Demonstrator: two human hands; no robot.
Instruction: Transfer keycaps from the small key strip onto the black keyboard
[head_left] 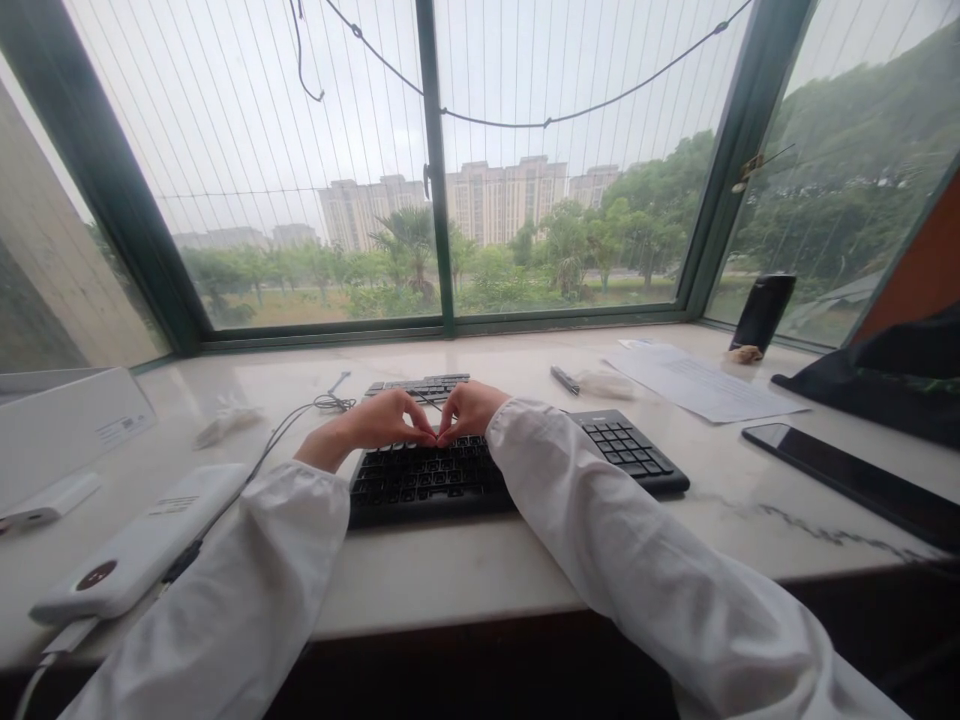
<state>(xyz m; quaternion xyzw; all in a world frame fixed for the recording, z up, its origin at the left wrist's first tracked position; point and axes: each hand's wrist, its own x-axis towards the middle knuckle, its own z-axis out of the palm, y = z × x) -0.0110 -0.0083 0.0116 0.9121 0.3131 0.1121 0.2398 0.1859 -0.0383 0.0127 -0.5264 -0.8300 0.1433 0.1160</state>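
My left hand and my right hand meet over the back rows of a black keyboard on a pale marble sill. The fingers of both hands are curled and held together. Fingertips and thumb tips of the two hands touch, so that together they form a heart shape. Neither hand holds anything. Both arms are in white sleeves. A second, smaller dark keyboard lies just behind the hands.
A white power bank with a cable lies at the left, beside a white box. To the right lie a pen, a paper sheet, a black phone, a dark bag and a black cup. A window rises behind.
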